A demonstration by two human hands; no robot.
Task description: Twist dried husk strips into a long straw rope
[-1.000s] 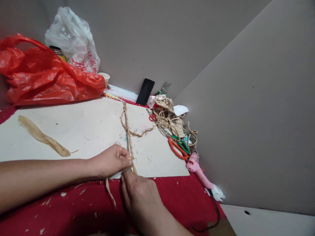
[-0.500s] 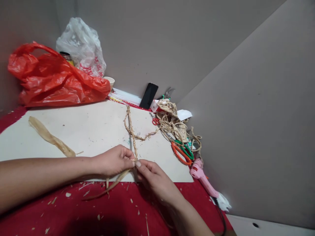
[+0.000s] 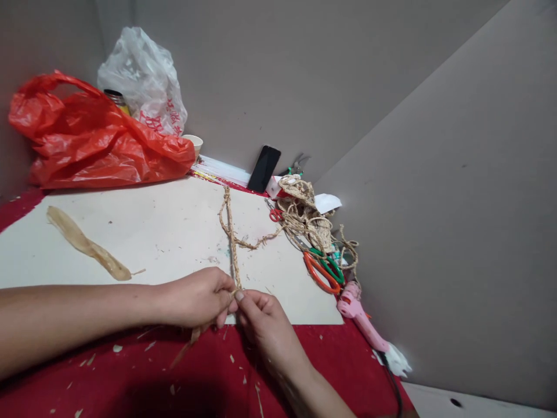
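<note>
A braided straw rope runs from the back of the white board toward me. My left hand and my right hand meet at its near end, both pinched shut on the loose straw strands. A few strands trail out below my left hand over the red cloth. The far end of the braid joins a heap of woven straw at the right.
Red plastic bag and white plastic bag at back left, small paper cup, black phone leaning on the wall. Dried husk on the board. Orange and green scissors, pink glue gun at right. Grey walls enclose the corner.
My right hand rose from below the board edge to meet the left hand at the braid's end. Both hands then slid slightly toward me, and the loose strands shifted under my left hand.
</note>
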